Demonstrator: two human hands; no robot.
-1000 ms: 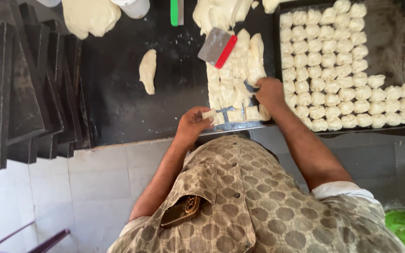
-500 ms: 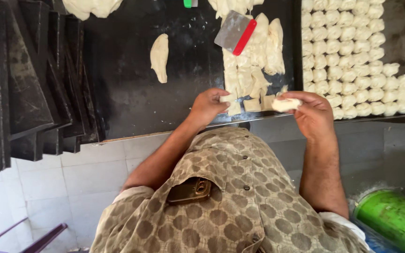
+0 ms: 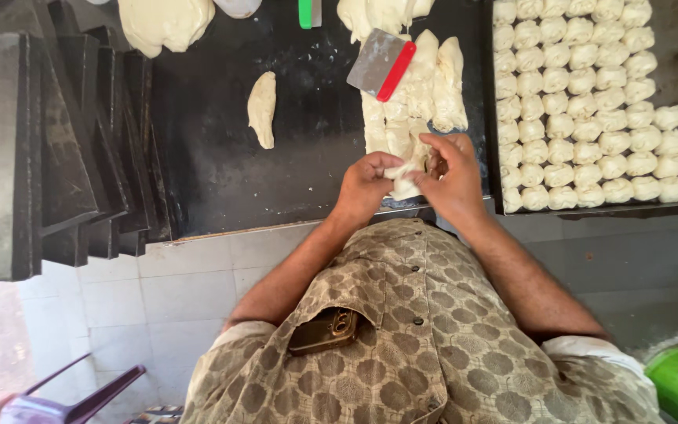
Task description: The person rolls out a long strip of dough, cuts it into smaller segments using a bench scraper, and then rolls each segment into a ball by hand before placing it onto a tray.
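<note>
**Reader:** What do your fingers hold?

**Worker:** My left hand [image 3: 366, 182] and right hand [image 3: 450, 177] meet at the table's near edge. The fingertips of both are curled inward and pinch one dough piece [image 3: 406, 177] between them; neither hand is spread flat. My guess is that the step in hand is shaping: tucking a cut piece into a ball.

**Reader:** Where does that piece sit relative to the rest?

**Worker:** At twelve o'clock from my hands lie the cut dough strips [image 3: 413, 102], with a metal scraper with a red grip [image 3: 380, 69] resting on their far end. At three o'clock stands the tray [image 3: 672, 74], its rows of shaped dough balls [image 3: 582, 118] filling the near half. At ten o'clock lies a lone dough lump [image 3: 261, 108] on the black table [image 3: 205, 157]; at nine o'clock, stacked dark trays [image 3: 33, 149].

**Reader:** What would the next move require?

**Worker:** As I judge it, closing the seam underneath, then carrying the ball toward three o'clock to a free spot on the tray.
</note>
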